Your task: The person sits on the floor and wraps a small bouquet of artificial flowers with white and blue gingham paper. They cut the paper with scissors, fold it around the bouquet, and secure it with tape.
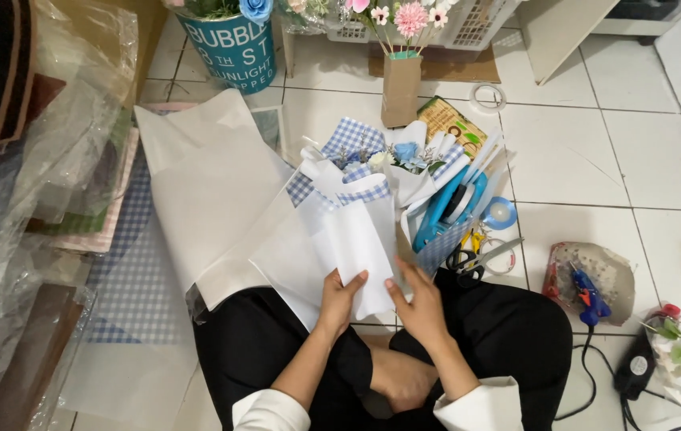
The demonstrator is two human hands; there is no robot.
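Observation:
A small bouquet wrapped in white paper and blue gingham lies on my lap, flowers pointing away from me. My left hand grips the lower left of the white wrapping. My right hand holds the lower right edge of the same wrapping. Blue and white blooms show at the far end. Both hands are closed around the stem end, thumbs on top of the paper.
Large white paper sheets and gingham paper lie left. Scissors, blue tape and a tool basket sit right. A blue glue gun rests on a mat. A teal flower bucket and kraft vase stand ahead.

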